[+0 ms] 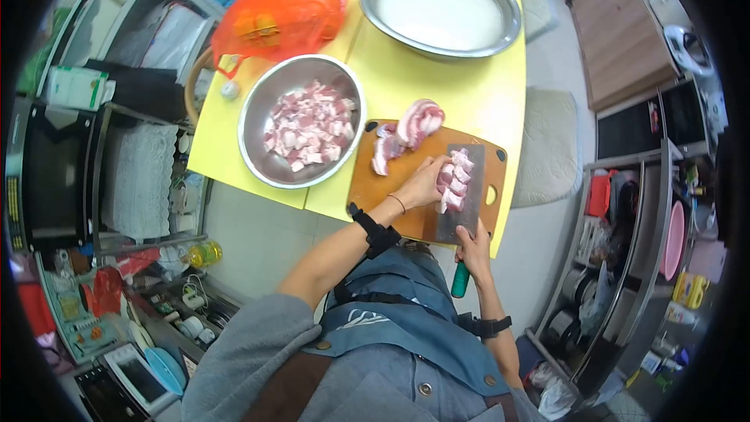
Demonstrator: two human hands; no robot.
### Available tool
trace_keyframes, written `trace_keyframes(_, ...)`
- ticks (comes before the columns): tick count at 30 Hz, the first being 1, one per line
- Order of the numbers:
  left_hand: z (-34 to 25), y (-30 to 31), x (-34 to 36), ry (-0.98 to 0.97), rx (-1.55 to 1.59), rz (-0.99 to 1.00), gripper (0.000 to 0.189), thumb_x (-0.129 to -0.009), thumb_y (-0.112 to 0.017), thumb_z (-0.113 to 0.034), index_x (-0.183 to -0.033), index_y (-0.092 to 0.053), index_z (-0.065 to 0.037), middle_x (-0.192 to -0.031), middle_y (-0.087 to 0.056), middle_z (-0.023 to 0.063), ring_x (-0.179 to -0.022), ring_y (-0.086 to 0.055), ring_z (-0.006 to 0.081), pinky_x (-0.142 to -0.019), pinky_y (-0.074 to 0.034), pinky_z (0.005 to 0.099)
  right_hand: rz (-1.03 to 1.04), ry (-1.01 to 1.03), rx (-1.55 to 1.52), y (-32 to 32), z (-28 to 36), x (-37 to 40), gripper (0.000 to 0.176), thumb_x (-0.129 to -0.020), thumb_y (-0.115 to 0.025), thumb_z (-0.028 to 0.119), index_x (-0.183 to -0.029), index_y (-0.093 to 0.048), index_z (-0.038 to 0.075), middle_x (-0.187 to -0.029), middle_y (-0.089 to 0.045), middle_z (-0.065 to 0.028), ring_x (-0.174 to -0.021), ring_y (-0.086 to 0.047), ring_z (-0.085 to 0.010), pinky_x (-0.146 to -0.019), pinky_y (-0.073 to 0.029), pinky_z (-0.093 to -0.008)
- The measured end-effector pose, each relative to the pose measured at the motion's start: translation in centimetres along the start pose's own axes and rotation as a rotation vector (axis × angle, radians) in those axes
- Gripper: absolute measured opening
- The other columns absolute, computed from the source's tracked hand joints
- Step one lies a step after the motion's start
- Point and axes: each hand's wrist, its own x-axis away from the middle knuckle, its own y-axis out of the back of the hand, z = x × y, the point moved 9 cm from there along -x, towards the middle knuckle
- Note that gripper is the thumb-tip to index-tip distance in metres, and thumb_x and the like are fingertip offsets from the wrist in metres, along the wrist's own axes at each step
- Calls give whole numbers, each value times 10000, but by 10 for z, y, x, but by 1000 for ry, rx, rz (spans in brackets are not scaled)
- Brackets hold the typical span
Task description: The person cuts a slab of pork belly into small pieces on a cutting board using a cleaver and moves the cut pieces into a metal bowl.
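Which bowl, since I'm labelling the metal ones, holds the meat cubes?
The bowl left of the cutting board: it contains pink-and-white meat cubes, while the other bowl, farther across the table, holds white contents.

Red plastic bag [293, 12] beside wide metal basin [441, 50]

At the yellow worktop [486, 82], the right hand [473, 252] grips a green-handled cleaver [448, 223], its broad blade flat over the brown cutting board [371, 191]. The left hand [422, 182] touches the meat chunks [455, 180] on that blade. Larger meat pieces [420, 123] lie toward the board's far side. Left stands a metal bowl [251, 129] of meat cubes [311, 123]; a wide metal basin [376, 25] sits far right, a red bag [308, 0] far left.
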Motion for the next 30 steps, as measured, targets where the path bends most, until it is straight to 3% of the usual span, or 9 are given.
trace_keyframes(8, -24, 203, 82, -174, -48, -609, 602, -616, -667, 1, -1185, -478, -37, -1073, -502, 197, -1008, -532, 357, -854, -472, 365, 328, 330, 252, -130, 131, -7, 385, -921, -535, 128, -1286, -464, 30, -731, -608, -85, -418, -467, -95, -389, -392, -271)
trace_keyframes(12, 46, 268, 123, 71, -233, -689, 740, -638, -739, -76, -1307, -423, -47, -1177, -514, 221, -1103, -513, 375, -932, -450, 403, 329, 558, 572, -204, 174, -36, 333, -904, -531, 111, -1217, -489, 5, -717, -595, -117, -445, -499, -151, -415, -419, -304)
trace_keyframes(15, 104, 272, 151, 454, -570, -595, 748, -684, -722, -117, -1350, -392, -32, -1295, -478, 233, -1167, -482, 399, -1000, -396, 425, 258, 706, 627, -200, 170, -51, 313, -892, -526, 95, -1191, -501, 5, -688, -577, -112, -467, -514, -175, -429, -430, -312)
trace_keyframes(18, 93, 265, 141, 189, -287, -698, 697, -675, -724, -109, -1305, -447, 0, -1247, -525, 226, -1140, -520, 363, -978, -421, 400, 125, 561, 677, -150, 173, -43, 327, -909, -534, 104, -1228, -500, 38, -711, -591, -101, -454, -490, -115, -428, -424, -290)
trace_keyframes(20, 68, 243, 111, 27, -119, -710, 486, -744, -686, -144, -1182, -549, 17, -1109, -607, 222, -1049, -585, 340, -919, -458, 382, 32, 375, 591, -99, 148, -48, 347, -913, -524, 90, -1258, -495, 70, -741, -598, -86, -417, -453, -92, -381, -389, -261)
trace_keyframes(22, 54, 194, 59, 5, 187, -479, 408, -763, -667, -181, -1109, -591, 22, -986, -653, 204, -916, -642, 318, -836, -499, 362, -82, 331, 438, -55, 140, -33, 384, -905, -524, 88, -1288, -501, 60, -747, -627, -99, -410, -457, -89, -368, -391, -269)
trace_keyframes(24, 42, 145, 19, -7, 1, -327, 451, -745, -679, -235, -1102, -582, 23, -983, -646, 219, -930, -636, 345, -832, -497, 390, -174, 266, 472, -15, 120, -17, 333, -913, -516, 76, -1244, -512, 35, -717, -621, -87, -408, -461, -73, -366, -389, -253)
trace_keyframes(26, 53, 110, -17, -15, -199, -466, 522, -726, -704, -277, -1108, -549, 44, -977, -641, 241, -937, -630, 365, -842, -493, 398, -224, 241, 429, 14, 105, 7, 295, -918, -513, 77, -1208, -522, 21, -696, -614, -80, -398, -462, -72, -361, -385, -249)
trace_keyframes(30, 84, 80, -74, 274, -273, -452, 591, -693, -744, -329, -1093, -530, 49, -964, -646, 237, -897, -630, 382, -804, -499, 408, -364, 157, 314, 45, 69, 47, 254, -916, -518, 77, -1158, -518, 1, -628, -573, -59, -373, -447, -76, -345, -381, -251)
